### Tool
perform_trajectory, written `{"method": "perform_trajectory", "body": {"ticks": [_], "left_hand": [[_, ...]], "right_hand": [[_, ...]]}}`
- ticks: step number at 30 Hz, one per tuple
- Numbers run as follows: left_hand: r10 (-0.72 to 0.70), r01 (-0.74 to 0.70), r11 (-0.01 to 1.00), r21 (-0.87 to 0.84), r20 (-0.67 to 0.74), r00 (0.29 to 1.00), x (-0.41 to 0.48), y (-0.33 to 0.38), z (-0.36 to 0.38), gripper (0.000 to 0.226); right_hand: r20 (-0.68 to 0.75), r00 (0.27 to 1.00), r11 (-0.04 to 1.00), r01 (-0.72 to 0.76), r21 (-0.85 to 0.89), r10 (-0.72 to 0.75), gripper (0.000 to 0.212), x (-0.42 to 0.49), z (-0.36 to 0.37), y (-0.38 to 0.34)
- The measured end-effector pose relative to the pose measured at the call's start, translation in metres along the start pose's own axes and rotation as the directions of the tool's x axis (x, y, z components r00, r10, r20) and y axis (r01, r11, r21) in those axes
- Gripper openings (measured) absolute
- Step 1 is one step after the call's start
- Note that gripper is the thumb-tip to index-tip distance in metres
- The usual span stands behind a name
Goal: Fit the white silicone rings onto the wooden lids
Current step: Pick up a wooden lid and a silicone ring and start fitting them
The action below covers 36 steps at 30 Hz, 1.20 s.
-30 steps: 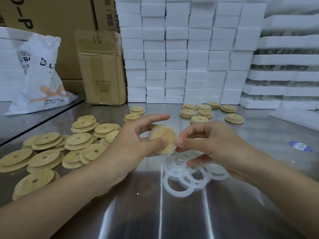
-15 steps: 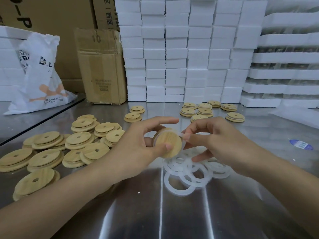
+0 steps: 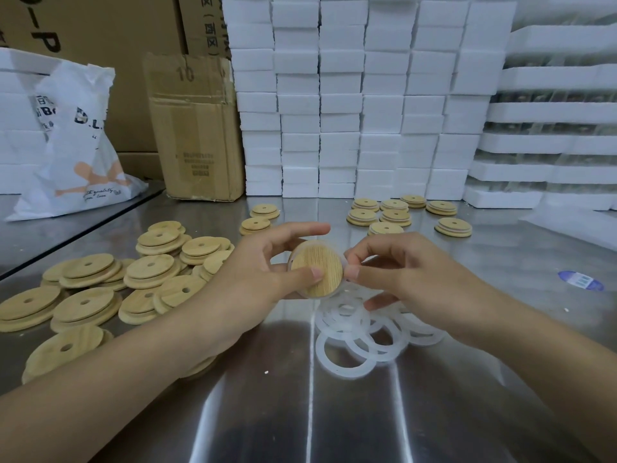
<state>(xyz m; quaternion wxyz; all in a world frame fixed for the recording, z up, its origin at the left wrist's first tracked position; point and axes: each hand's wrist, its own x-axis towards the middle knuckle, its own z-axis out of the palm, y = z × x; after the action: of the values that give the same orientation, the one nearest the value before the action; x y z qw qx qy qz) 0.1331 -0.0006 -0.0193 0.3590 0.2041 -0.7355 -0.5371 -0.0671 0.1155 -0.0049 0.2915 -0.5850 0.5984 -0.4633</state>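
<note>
My left hand point(image 3: 263, 272) grips a round wooden lid point(image 3: 319, 269) upright above the steel table, thumb pressed on its face. A white silicone ring shows as a thin rim around the lid's edge. My right hand point(image 3: 404, 279) pinches that ring at the lid's right edge with thumb and forefinger. Below the hands lies a loose pile of white silicone rings point(image 3: 364, 339). A heap of bare wooden lids point(image 3: 110, 295) with centre holes covers the table's left side.
Small stacks of wooden lids point(image 3: 395, 213) stand at the back of the steel table point(image 3: 334, 422). Behind them rise stacked white foam blocks point(image 3: 350, 105), a cardboard box point(image 3: 197, 128) and a white plastic bag point(image 3: 73, 145). A blue sticker point(image 3: 581, 280) lies at right.
The lid has turned in my left hand and risen slightly. My right hand's fingers have worked along the lid's right edge with the ring.
</note>
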Motion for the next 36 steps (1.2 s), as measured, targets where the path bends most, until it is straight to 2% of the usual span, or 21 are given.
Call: {"method": "perform_trajectory", "body": {"ticks": [3, 7, 11, 13, 16, 20, 23, 28, 30, 32, 34, 36], "left_hand": [[-0.002, 0.002, 1.0, 0.002, 0.045, 0.999, 0.0, 0.001, -0.002, 0.046], [0.044, -0.056, 0.988, 0.142, 0.084, 0.995, 0.001, 0.002, -0.005, 0.036], [0.111, -0.12, 0.976, 0.18, 0.063, 0.992, 0.002, 0.0, -0.006, 0.028], [0.117, -0.121, 0.983, 0.137, 0.038, 0.992, 0.003, -0.002, -0.007, 0.025], [0.115, -0.118, 0.988, 0.097, 0.033, 0.993, 0.004, -0.004, -0.008, 0.025], [0.176, -0.187, 0.964, 0.191, 0.068, 0.982, 0.004, -0.007, -0.008, 0.023], [0.229, -0.228, 0.924, 0.306, 0.033, 0.973, 0.005, -0.008, -0.008, 0.023], [0.252, -0.243, 0.921, 0.303, 0.01, 0.968, 0.005, -0.011, -0.009, 0.023], [0.25, -0.235, 0.928, 0.291, -0.014, 0.968, 0.005, -0.011, -0.009, 0.027], [0.233, -0.204, 0.934, 0.292, -0.067, 0.97, 0.004, -0.01, -0.01, 0.034], [0.239, -0.194, 0.918, 0.347, -0.091, 0.967, 0.005, -0.011, -0.012, 0.033], [0.263, -0.207, 0.868, 0.451, -0.066, 0.963, 0.005, -0.012, -0.015, 0.025]], "right_hand": [[0.013, 1.0, 1.0, 0.019, -0.003, -0.019, 0.011, 0.0, -0.005, -0.003], [0.012, 0.999, 0.997, 0.053, -0.051, -0.052, 0.011, -0.001, -0.005, -0.004], [-0.088, 0.994, 0.99, 0.056, -0.128, -0.068, 0.01, 0.0, -0.005, -0.001], [-0.131, 0.985, 0.987, 0.093, -0.13, -0.11, 0.009, 0.001, -0.006, 0.0], [-0.089, 0.974, 0.964, 0.187, -0.19, -0.206, 0.024, 0.001, -0.003, 0.002], [-0.095, 0.945, 0.902, 0.263, -0.341, -0.312, 0.019, 0.0, 0.002, 0.006], [-0.118, 0.926, 0.856, 0.277, -0.435, -0.36, 0.02, -0.001, 0.002, 0.004], [-0.132, 0.907, 0.844, 0.308, -0.439, -0.399, 0.021, -0.003, 0.003, 0.0], [-0.196, 0.917, 0.913, 0.282, -0.294, -0.347, 0.025, -0.001, 0.002, 0.0], [-0.287, 0.929, 0.971, 0.205, -0.122, -0.233, 0.026, 0.003, -0.006, 0.003], [-0.393, 0.911, 0.992, 0.098, -0.077, -0.121, 0.022, 0.01, -0.024, 0.012], [-0.512, 0.859, 0.995, -0.055, -0.08, 0.006, 0.017, 0.013, -0.048, 0.027]]}}
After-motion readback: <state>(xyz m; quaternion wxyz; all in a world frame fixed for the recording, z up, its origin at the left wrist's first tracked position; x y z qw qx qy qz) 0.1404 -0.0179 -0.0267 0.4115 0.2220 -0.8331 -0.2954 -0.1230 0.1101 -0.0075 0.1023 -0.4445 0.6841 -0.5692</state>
